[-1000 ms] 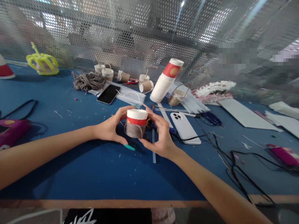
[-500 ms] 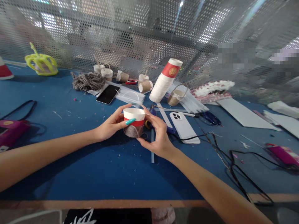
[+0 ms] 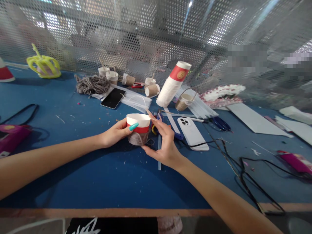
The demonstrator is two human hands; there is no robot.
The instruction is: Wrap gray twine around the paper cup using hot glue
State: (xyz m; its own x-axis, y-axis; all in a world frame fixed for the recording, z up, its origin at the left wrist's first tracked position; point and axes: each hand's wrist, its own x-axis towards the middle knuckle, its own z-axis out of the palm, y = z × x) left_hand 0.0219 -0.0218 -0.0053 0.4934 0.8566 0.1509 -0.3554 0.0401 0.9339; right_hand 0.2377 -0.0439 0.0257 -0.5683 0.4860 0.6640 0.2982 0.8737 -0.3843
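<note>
A paper cup [image 3: 138, 128] with a white rim and a red band has grey-brown yarn [image 3: 137, 138] wound around its lower part. My left hand [image 3: 117, 132] grips the cup from the left, thumb across the red band and the other fingers hidden behind it. On the cup's right side, my right hand [image 3: 165, 139] curves around it, thumb at the base and fingertips near the rim. A loose loop of yarn shows between the cup and my right palm. Just behind my right fingers lies a blue tool [image 3: 179, 135], partly hidden.
Stacked paper cups [image 3: 170, 86] lean behind my hands. A grey yarn bundle [image 3: 92, 85], a black-screened phone [image 3: 113, 98] and small wrapped cups [image 3: 152, 90] lie further back. To the right are a white phone [image 3: 193, 134] and black cables [image 3: 246, 172]. A purple box [image 3: 13, 139] sits left.
The cup has shifted slightly left and down. My left fingers have slipped from the far rim down behind the cup. My right hand stays at the cup's right side.
</note>
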